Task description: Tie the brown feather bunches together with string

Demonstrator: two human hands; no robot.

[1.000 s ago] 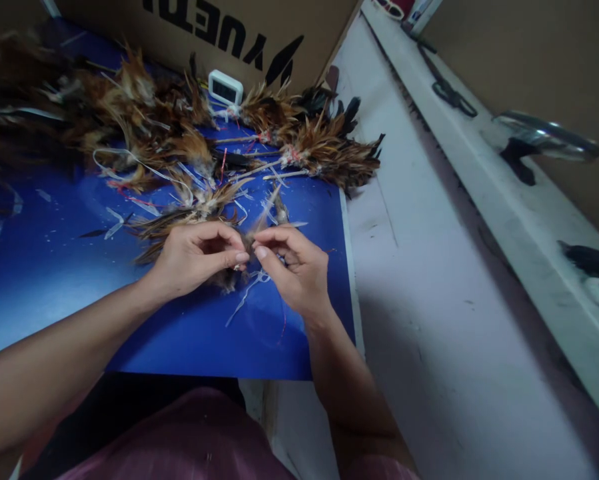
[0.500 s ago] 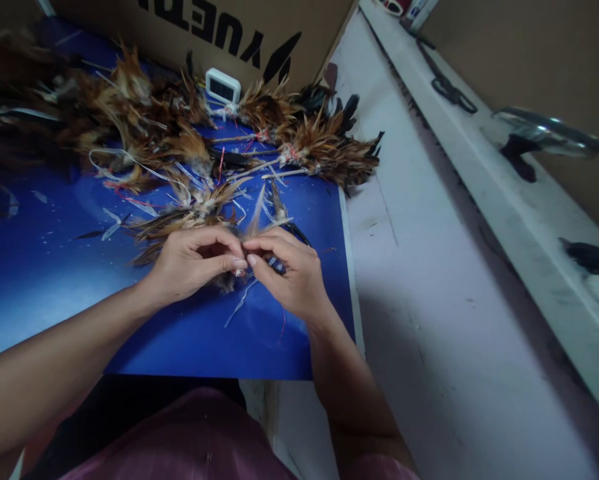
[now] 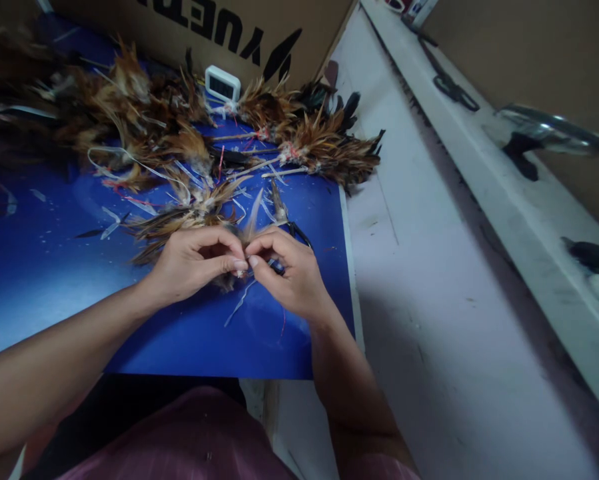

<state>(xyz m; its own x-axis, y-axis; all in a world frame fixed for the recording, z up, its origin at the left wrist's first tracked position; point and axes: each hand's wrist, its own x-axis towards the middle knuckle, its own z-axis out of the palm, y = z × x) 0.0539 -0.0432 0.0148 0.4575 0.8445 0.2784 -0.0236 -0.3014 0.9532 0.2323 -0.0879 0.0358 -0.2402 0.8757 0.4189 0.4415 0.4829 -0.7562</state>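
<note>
Blue tabletop [image 3: 194, 340] backs a slender, wispy, pale-brown feather [image 3: 253, 217].

Dimly and unevenly lit, cool in tone
Washed by pale glare across the left of the blue tabletop [image 3: 79, 280]; glinting on the metal handle [image 3: 554, 128] at right; shadowed along the whitish surface [image 3: 444, 320] beside the tabletop; dark and smeared over the feather pile [image 3: 74, 120] at far left; stretched toward the margins; too soft for fine detail in the pale feather [image 3: 252, 217] near centre
</note>
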